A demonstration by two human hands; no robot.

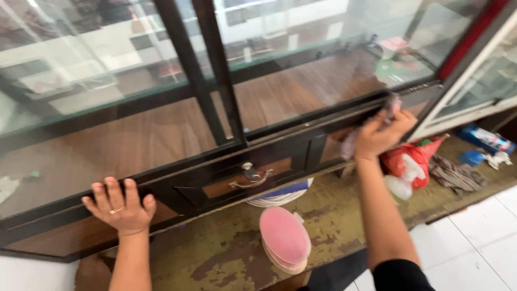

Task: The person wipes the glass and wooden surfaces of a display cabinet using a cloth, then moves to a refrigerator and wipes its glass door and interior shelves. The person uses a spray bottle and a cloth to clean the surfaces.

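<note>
My left hand (119,206) rests flat with fingers spread on the dark lower frame of a glass-fronted cabinet (177,178), a ring on one finger. Over at the right, my right hand (381,134) is closed around a pinkish-grey cloth (389,110) and presses it against the cabinet's bottom rail. Between my hands sits a drawer with a metal handle and lock (250,177).
A worn, paint-chipped counter (344,215) runs below the cabinet. On it lie pink round plates (284,240), a stack of white plates (280,197), a red plastic bag (412,161), a rag (455,175) and a blue box (487,138). White floor tiles (479,242) show at lower right.
</note>
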